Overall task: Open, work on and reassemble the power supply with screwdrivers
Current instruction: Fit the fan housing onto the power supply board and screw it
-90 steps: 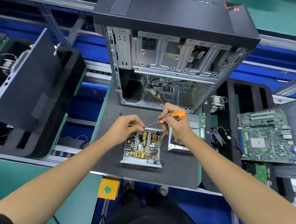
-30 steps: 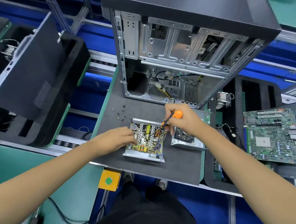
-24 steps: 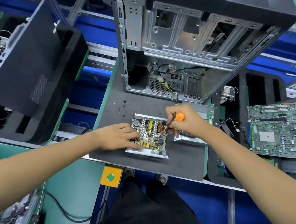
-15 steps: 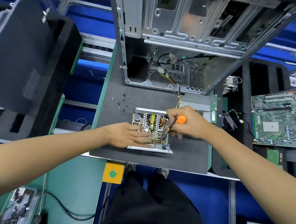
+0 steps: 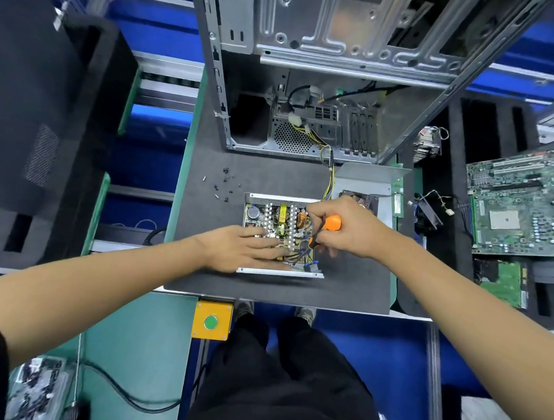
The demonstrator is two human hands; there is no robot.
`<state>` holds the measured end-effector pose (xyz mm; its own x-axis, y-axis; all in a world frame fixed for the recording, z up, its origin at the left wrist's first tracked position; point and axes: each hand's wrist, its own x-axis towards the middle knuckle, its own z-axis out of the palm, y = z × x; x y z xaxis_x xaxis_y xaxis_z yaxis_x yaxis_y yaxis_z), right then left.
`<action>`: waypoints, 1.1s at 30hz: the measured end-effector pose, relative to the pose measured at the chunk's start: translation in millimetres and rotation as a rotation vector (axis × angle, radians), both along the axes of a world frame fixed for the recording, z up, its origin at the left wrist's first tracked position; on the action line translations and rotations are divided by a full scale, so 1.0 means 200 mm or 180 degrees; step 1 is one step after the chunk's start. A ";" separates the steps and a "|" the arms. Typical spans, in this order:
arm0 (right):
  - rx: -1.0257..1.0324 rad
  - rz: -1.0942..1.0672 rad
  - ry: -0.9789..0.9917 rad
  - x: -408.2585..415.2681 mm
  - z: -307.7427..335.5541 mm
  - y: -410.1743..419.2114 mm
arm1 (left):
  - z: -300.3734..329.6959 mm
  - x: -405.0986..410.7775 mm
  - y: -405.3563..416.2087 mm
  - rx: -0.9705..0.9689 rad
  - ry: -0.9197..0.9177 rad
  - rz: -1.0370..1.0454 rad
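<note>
The opened power supply (image 5: 280, 214) lies on the dark foam mat (image 5: 345, 290), its circuit board and coils exposed in a silver tray. My left hand (image 5: 244, 248) rests flat on the board's near left part, fingers straight. My right hand (image 5: 348, 231) grips an orange-handled screwdriver (image 5: 331, 222), tip pointing down into the board's near right corner. The removed silver cover with its fan (image 5: 367, 185) lies just behind my right hand. Yellow and black wires run from the supply toward the case.
An open PC case (image 5: 325, 68) stands at the mat's far edge. Several loose screws (image 5: 222, 186) lie left of the supply. A motherboard (image 5: 523, 203) sits to the right, black foam trays and a side panel (image 5: 40, 101) to the left, a yellow button box (image 5: 212, 320) at the bench front.
My left hand left the screwdriver tip and came down flat on the board. The screwdriver swung from a level pose to pointing down at the board's near right corner. The view tilted downward.
</note>
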<state>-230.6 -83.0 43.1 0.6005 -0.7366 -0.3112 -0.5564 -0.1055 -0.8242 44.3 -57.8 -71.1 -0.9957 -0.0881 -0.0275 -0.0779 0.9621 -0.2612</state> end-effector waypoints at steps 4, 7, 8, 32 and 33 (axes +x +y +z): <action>-0.0021 0.0030 0.0060 0.00 -0.02 0.00 | 0.02 0.00 0.00 0.0132 0.0198 0.0068; -0.0006 0.0047 0.0076 0.00 -0.04 0.01 | 0.02 -0.01 0.00 0.0095 0.0262 0.0130; 0.0004 0.0045 0.0069 0.00 -0.05 0.01 | 0.01 -0.01 0.01 0.0090 0.0268 0.0147; -0.0031 -0.0054 -0.0047 -0.05 -0.15 0.05 | 0.04 -0.03 0.01 0.0064 0.0390 0.0154; -0.0033 -0.0050 -0.0046 -0.05 -0.15 0.05 | 0.04 -0.03 0.02 0.0064 0.0364 0.0153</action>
<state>-240.4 -72.9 13.3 0.5932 -0.7491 -0.2949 -0.5461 -0.1052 -0.8311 38.9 -54.6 -63.3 -0.9871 -0.1363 0.0837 -0.1522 0.9615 -0.2288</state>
